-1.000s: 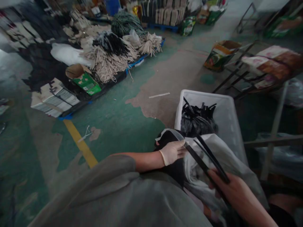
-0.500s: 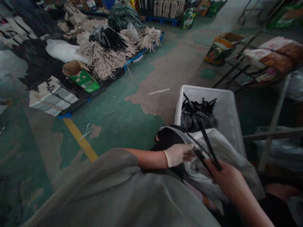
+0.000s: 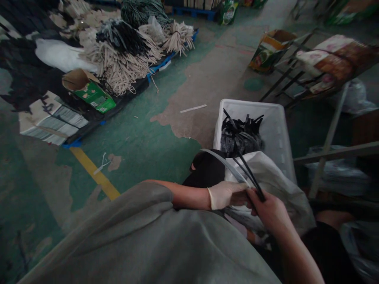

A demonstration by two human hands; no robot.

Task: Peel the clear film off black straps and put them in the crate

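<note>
Right hand: closed on black strips. Left hand, gloved: pinching their base. Crate at 12 o'clock. Advice: pinch firmly, ends level.

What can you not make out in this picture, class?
Fingertips of the left hand: head view, hidden where they meet the right hand.
Lower ends of the black strips: head view, inside the right grip.
Near end of the white crate: head view, covered by the white bag.
</note>
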